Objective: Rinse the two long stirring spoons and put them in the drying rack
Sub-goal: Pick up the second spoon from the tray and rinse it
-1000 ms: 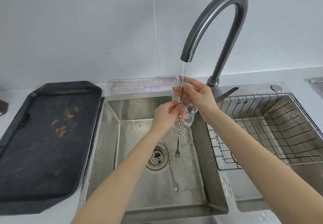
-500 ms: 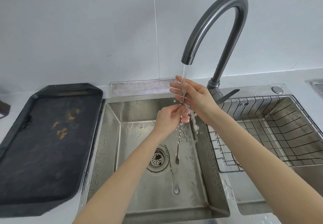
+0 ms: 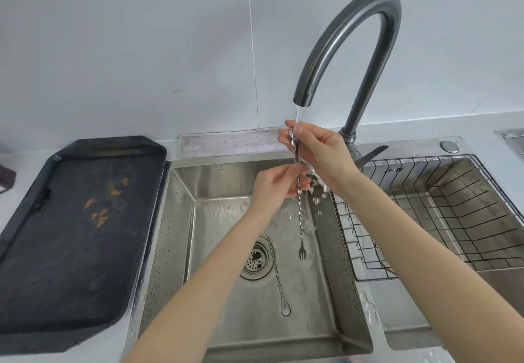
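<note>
A long twisted metal stirring spoon hangs upright under the running tap, its forked end down over the sink. My right hand pinches its bowl end at the top, right under the water stream. Lower on the twisted shaft, my left hand grips it. A second stirring spoon lies flat on the sink floor beside the drain, bowl end toward me. The wire drying rack sits in the right basin with nothing in it.
The grey gooseneck tap arches over the steel sink, water running and splashing. A round drain strainer sits in the sink floor. A black tray with orange crumbs lies left. A folded grey cloth lies behind the sink.
The spoon has been turned about its shaft under the stream, and the forked end faces me again. My right hand has risen slightly toward the spout.
</note>
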Available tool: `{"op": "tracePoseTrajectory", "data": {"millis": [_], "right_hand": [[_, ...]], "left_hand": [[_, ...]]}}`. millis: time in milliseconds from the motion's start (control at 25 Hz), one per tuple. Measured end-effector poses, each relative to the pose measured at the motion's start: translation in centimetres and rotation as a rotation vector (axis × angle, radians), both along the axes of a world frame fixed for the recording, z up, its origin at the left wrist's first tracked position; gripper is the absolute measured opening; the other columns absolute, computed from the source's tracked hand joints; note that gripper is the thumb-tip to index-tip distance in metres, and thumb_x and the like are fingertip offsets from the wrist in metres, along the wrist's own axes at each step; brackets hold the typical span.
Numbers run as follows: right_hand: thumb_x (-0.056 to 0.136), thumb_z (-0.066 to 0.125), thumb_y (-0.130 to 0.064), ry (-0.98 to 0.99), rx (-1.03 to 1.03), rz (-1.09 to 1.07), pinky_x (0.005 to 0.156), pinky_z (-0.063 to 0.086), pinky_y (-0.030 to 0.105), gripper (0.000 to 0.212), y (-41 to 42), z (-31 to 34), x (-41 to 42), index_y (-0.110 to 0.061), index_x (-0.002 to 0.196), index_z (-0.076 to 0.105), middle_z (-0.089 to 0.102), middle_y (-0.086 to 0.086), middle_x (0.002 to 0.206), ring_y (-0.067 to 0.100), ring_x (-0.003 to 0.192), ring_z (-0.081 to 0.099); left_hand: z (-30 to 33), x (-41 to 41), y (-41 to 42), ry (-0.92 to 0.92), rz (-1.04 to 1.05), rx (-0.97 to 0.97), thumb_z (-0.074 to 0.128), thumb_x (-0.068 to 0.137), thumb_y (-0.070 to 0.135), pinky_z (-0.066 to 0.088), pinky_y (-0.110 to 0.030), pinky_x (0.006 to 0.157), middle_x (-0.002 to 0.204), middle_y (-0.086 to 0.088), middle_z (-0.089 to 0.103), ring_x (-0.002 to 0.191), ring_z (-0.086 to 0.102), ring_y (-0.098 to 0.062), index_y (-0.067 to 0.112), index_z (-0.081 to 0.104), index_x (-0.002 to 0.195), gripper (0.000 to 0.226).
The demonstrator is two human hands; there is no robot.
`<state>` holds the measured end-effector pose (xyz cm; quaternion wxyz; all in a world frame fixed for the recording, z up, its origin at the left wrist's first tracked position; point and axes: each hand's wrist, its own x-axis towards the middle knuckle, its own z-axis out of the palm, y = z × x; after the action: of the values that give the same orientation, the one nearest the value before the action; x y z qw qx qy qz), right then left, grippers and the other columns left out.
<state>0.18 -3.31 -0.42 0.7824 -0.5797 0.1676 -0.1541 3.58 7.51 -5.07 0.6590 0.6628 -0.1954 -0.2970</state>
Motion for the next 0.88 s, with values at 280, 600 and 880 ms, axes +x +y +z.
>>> {"op": "tracePoseTrajectory", "data": {"millis": [280,600,880], "right_hand": [[0.090,0.054,-0.018,0.034,-0.161,-0.046,0.056,0.050,0.018,0.019,0.1,0.0,0.0,-0.021,0.078,0.068,0.072,-0.010,0.061,0.011,0.064,0.067],[0.097,0.040,-0.018,0.191,-0.285,0.074,0.077,0.056,0.029,0.026,0.1,-1.2,-1.2,-0.016,0.114,0.059,0.066,0.012,0.116,0.018,0.094,0.068],[0.097,0.038,-0.017,0.392,-0.357,0.280,0.085,0.049,0.035,0.031,0.1,-4.1,-5.4,-0.003,0.121,0.052,0.066,0.005,0.084,0.012,0.074,0.064]], "left_hand": [[0.5,0.0,-0.2,0.052,0.023,-0.018,0.053,0.089,0.016,0.052,-0.010,0.058,0.064,0.012,0.072,0.062,0.067,-0.001,0.028,0.067,0.081,0.020],[1.7,1.2,-0.7,0.112,0.088,-0.014,0.054,0.089,0.023,0.055,-0.017,0.060,0.074,0.008,0.072,0.065,0.067,-0.005,0.014,0.068,0.098,0.019],[3.3,3.5,-0.4,0.406,0.190,-0.248,0.039,0.095,0.011,0.059,-0.021,0.065,0.091,-0.003,0.068,0.072,0.070,-0.009,0.010,0.060,0.095,0.021]]}}
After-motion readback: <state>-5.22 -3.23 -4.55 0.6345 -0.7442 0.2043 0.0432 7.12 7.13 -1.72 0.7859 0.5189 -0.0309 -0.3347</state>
